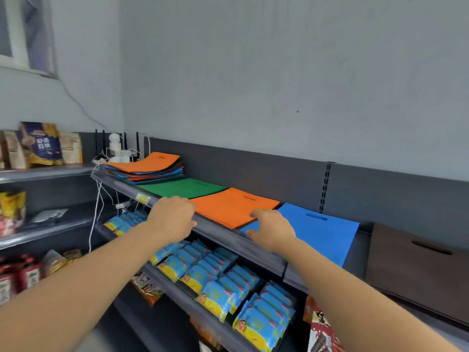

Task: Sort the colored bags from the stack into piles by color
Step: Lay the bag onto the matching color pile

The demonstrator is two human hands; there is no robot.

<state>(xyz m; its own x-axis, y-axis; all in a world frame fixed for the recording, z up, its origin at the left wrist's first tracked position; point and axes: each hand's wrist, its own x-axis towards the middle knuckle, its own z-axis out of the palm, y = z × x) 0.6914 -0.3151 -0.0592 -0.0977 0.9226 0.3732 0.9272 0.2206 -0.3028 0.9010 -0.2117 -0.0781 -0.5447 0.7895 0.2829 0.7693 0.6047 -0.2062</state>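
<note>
A mixed stack of coloured bags (149,167), orange on top, lies at the far left of the top shelf. To its right lie a green bag (185,188), an orange pile (232,205), a blue bag (322,231) and a brown bag (418,265) side by side. My left hand (172,218) rests on the shelf's front edge at the orange pile's left corner, fingers curled. My right hand (272,229) lies over the seam between the orange pile and the blue bag, fingers spread, touching both.
The shelf rail (121,185) runs diagonally below the bags. Blue-and-yellow snack packs (220,278) fill the shelf underneath. A router and white cables (118,151) sit behind the stack. Snack pouches (43,144) stand on the left shelving.
</note>
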